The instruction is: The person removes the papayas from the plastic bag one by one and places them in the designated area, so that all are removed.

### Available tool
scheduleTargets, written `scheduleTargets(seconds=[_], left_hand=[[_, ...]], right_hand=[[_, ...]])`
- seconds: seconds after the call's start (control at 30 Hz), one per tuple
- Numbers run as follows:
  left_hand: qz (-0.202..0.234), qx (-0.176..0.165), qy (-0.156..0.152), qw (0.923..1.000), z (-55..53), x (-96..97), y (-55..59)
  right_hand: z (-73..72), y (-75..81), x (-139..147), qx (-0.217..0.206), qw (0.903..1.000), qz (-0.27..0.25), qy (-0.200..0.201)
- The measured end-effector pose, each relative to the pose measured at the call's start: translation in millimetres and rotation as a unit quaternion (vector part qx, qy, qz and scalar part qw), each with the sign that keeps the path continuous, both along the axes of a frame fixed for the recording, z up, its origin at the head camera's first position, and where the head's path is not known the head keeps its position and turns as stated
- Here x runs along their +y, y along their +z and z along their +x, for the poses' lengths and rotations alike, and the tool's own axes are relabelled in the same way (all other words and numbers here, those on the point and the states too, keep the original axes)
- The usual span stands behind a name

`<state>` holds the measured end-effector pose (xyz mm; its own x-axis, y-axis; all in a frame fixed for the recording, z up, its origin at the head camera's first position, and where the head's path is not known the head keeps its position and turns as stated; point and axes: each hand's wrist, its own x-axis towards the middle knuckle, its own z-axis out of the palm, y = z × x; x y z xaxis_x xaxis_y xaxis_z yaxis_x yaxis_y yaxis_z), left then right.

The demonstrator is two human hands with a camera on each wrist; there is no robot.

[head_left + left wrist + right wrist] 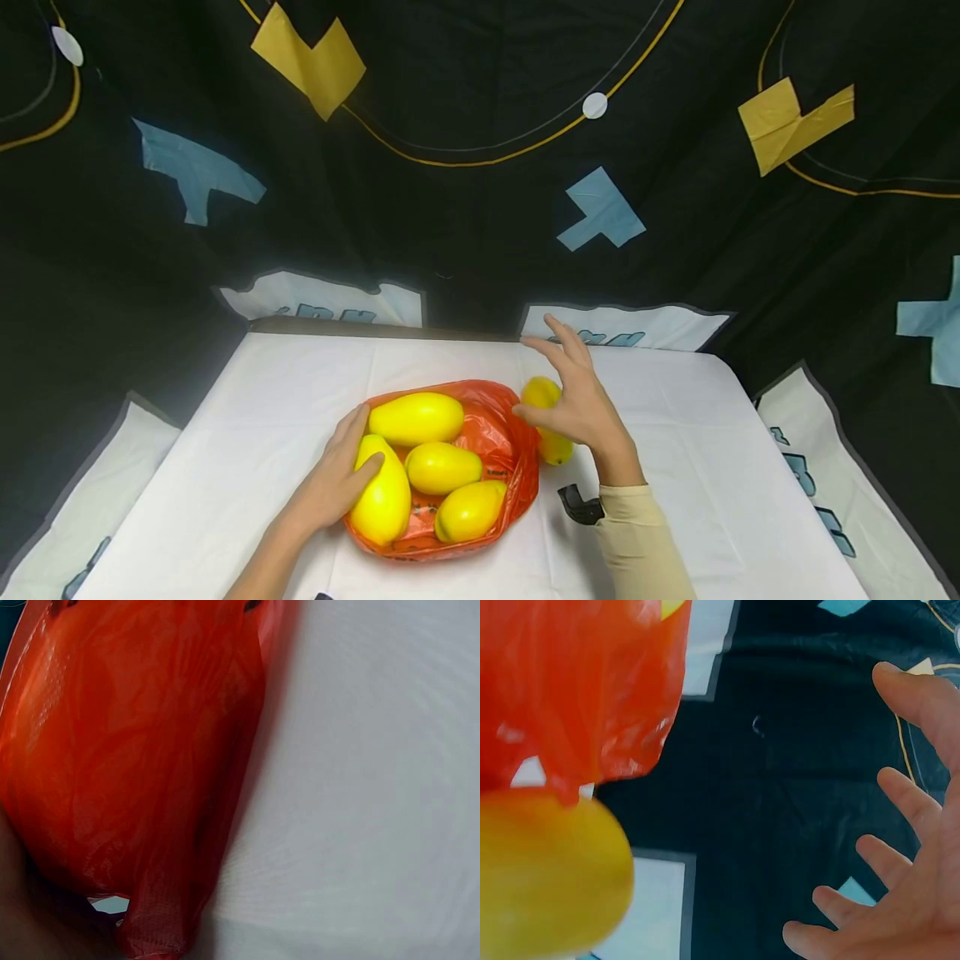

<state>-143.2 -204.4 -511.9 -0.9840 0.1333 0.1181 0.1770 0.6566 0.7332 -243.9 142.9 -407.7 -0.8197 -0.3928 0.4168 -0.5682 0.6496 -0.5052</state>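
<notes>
A red plastic bag [487,412] sits on the white table with its mouth spread open. Several smooth yellow fruits lie inside, among them a large pear-shaped fruit [386,500] at the left. My left hand [337,471] holds the bag's left side, its thumb over that fruit and its fingers along the rim. From the left wrist view, the bag's outer wall [127,750] bulges beside the hand. My right hand [573,400] is raised by the bag's right side with fingers spread, holding nothing. Behind it, yellow fruit [557,448] stands outside the bag, partly hidden.
The white table [705,467] reaches back to a black cloth [450,242] hung behind it, with blue and gold shapes. A black curved piece [579,506] shows at my right wrist. White printed panels [630,327] border the table's far edge.
</notes>
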Motion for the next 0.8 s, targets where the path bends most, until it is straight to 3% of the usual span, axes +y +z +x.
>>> scheduleTargets(seconds=[0.43,0.8], left_hand=[[0.002,-0.007,0.004,1.0000,2.0,-1.7,0.6],[-0.002,-0.013,0.005,0.9999,0.3,-2.2,1.9]], right_hand=[[7.3,-0.6,-47,-0.045,0.9944,0.027,0.092],[18.0,-12.1,-68,-0.094,0.9775,0.033,0.186]])
